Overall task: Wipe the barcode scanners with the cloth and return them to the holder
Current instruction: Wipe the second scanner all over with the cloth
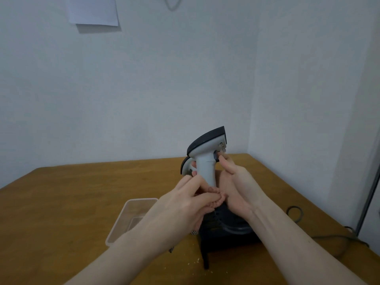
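A grey barcode scanner (205, 161) with a black top stands upright above the black holder (230, 239), its head pointing right. My right hand (236, 188) grips its handle, thumb on the dark trigger and fingers curled round the lower handle. My left hand (185, 200) holds the handle from the left, fingertips on its upper part. Part of a second scanner's head (185, 167) shows just behind the first, mostly hidden. A small patterned scrap (193, 232) peeks out under my left hand; whether it is the cloth I cannot tell.
A clear plastic container (131, 204) lies on the wooden table (72, 202) left of my hands. A dark cable (329, 237) loops along the table's right side. The wall corner stands close behind and to the right.
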